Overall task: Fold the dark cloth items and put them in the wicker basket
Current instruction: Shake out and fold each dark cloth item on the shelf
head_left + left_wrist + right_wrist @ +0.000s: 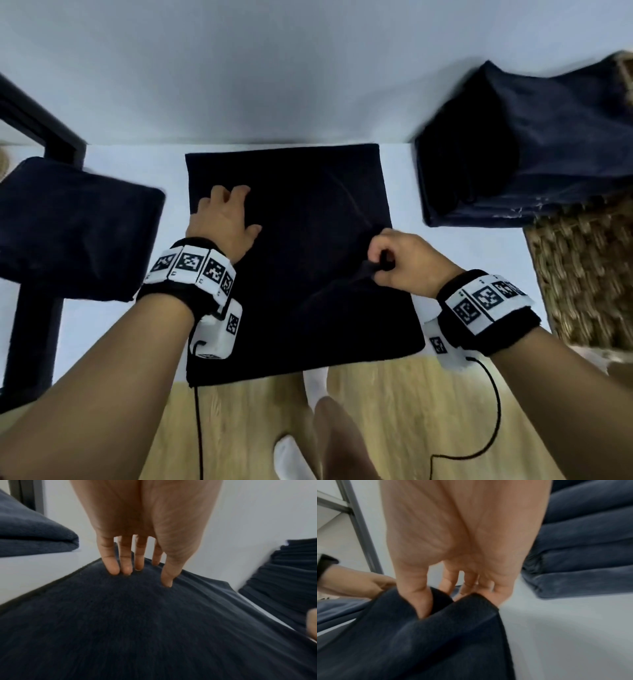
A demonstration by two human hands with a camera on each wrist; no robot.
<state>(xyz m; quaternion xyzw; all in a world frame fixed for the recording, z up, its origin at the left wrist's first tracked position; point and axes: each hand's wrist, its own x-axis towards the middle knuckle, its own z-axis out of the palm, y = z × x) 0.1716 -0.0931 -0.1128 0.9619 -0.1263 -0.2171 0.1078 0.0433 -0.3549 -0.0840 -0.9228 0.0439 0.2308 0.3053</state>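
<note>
Dark cloth (294,246) spread flat at middle of white table (113,342), near edge hanging just over table lip. Right edge bunched and lifted off the surface.

Right hand (400,263): fingers curled, thumb and forefinger pinching that raised right edge; a fold of fabric wraps the forefinger in the wrist view. Left hand (224,219): fingers straight and slightly spread, fingertips (114,572) pressing into the cloth near its left edge. Holds nothing, only pins.

Step in hand, as judged: folding right side over to left. To do it well: keep the left hand pinning so the cloth does not slide, carry the pinched edge across low and level, meet the left edge squarely, then smooth the crease before releasing. A mid-edge pinch may let the corners sag; worth tugging them straight.

Around: folded cloth (75,226) left of the work, close beside but apart. Stack of folded dark cloths (534,150) piled on the wicker basket (582,274) at right, overhanging its rim toward the table. Stack sits high; adding another may need care. Dark frame (30,113) far left. Wrist cables dangle below the table edge, clear of the fold
</note>
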